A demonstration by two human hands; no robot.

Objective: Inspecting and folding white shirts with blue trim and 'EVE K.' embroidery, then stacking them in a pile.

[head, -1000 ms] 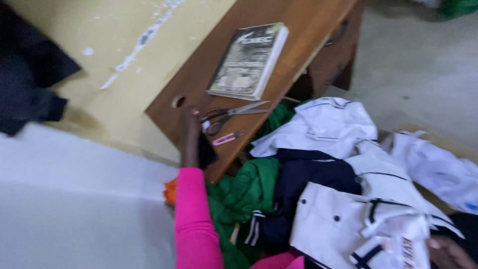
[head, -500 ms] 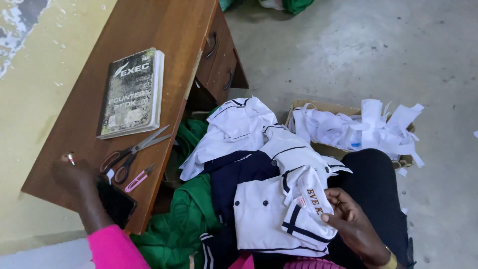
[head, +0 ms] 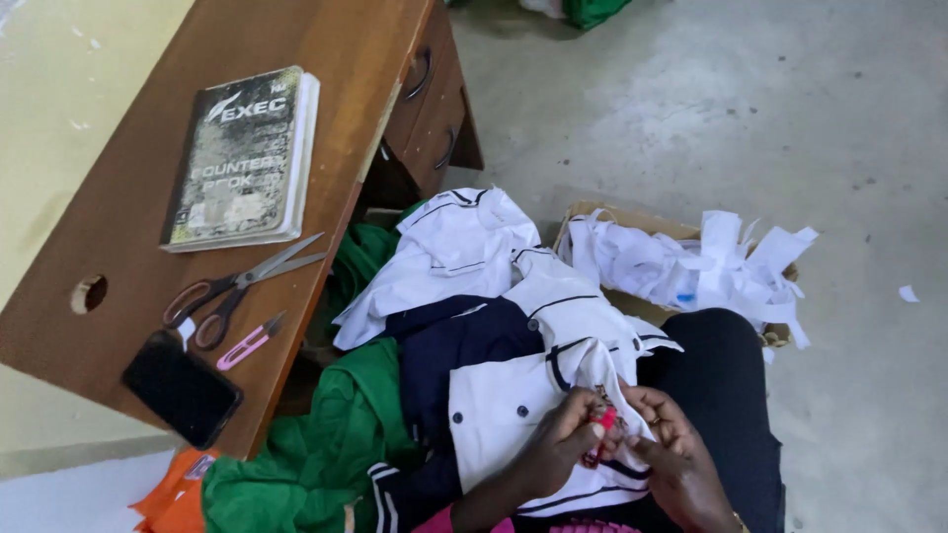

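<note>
Both hands meet over the lap. Left hand (head: pixel 558 449) and right hand (head: pixel 676 464) work at one spot on a white garment (head: pixel 513 405) with dark piping. It lies spread across the knees, probably so the cloth stays flat and close to the eyes. Left grip: fingers curled tight around a small red-pink tool (head: pixel 602 422), thumb and forefinger pinched on it; its kind is too small to tell, maybe a snipper or ripper. Right grip: fingers half bent, tips pressing and pinching the white cloth just beside the tool, apparently to keep the fabric taut at the working point. The two hands touch or nearly touch there. Under the garment is a navy piece (head: pixel 444 350), with more white pieces (head: pixel 449 247) heaped beyond it and green cloth (head: pixel 316 454) to the left, spilling against the counter (head: pixel 148 118). On the counter, within reach of the left side: a worn book (head: pixel 242 158), large scissors (head: pixel 237 286) with blades shut, a small pink snipper (head: pixel 247 343) just beside them, and a dark phone (head: pixel 183 388) near the edge. A cardboard box (head: pixel 612 219) on the concrete floor (head: pixel 750 109) ahead of the knees holds white strips (head: pixel 691 266), some hanging over its rim.
</note>
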